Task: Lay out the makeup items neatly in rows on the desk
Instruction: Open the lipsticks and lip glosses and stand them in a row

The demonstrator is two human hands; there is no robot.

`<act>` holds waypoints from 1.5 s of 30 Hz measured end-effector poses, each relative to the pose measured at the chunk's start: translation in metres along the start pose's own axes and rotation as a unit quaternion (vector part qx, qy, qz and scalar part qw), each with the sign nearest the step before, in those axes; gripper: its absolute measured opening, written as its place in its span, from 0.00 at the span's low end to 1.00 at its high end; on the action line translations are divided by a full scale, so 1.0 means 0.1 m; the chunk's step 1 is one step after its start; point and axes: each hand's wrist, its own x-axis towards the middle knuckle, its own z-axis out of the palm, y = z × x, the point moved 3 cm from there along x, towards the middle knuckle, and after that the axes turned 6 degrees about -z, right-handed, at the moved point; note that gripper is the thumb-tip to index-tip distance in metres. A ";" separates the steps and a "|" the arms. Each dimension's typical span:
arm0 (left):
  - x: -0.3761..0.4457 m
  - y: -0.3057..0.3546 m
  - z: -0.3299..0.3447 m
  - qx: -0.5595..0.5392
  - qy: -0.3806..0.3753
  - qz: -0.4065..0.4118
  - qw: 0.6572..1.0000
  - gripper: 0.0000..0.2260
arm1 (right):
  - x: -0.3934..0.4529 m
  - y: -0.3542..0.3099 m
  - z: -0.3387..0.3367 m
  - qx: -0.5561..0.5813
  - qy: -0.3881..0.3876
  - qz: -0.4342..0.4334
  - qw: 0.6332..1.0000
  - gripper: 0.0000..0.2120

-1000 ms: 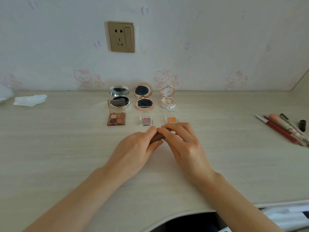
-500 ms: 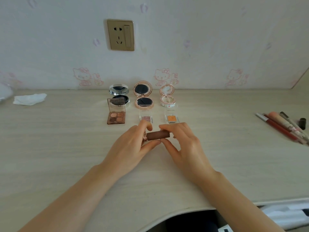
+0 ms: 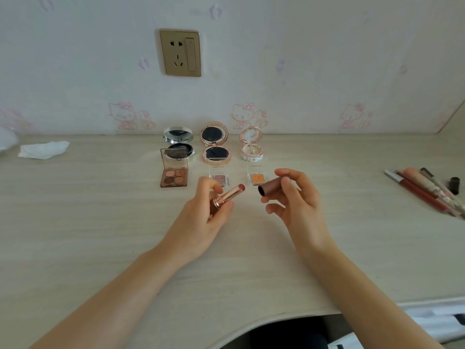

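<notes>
My left hand (image 3: 201, 217) grips a rose-gold lipstick (image 3: 230, 193), uncapped, with its tip pointing up and to the right. My right hand (image 3: 294, 200) pinches the brown lipstick cap (image 3: 271, 186), its open end facing the lipstick a short gap away. Both are held above the desk (image 3: 100, 235). Behind them stand three open round compacts: a silver compact (image 3: 178, 143), a rose-gold compact (image 3: 215, 144) and a small pink compact (image 3: 251, 146). In front of those lie a brown eyeshadow palette (image 3: 174, 172), a clear pink single shadow (image 3: 219, 178) and an orange single shadow (image 3: 257, 178).
Several pencils and brushes (image 3: 425, 191) lie in a bunch at the desk's right side, with a small dark cap (image 3: 454, 185) beside them. A crumpled white tissue (image 3: 42, 149) sits at the far left. A wall socket (image 3: 180, 52) is above the compacts. The desk's curved front edge (image 3: 314, 313) is near me.
The capped lipstick held between both hands has been pulled apart: my right hand drew the cap off to the right, and my left hand tilted the lipstick body upward.
</notes>
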 end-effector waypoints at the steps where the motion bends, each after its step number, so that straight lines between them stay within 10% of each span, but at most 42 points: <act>1: 0.00 0.00 0.00 -0.013 -0.002 -0.001 1.000 0.09 | 0.00 0.03 -0.01 -0.003 0.009 0.018 1.000 0.09; 20: 0.18 0.37 0.09 -0.278 -0.001 -0.066 0.958 0.06 | 0.02 -0.04 -0.14 -0.056 -0.042 0.110 0.991 0.08; 45: 2.24 0.72 0.91 0.092 -0.020 -0.114 0.989 0.10 | 1.71 0.10 -1.02 -0.264 0.008 0.048 0.963 0.11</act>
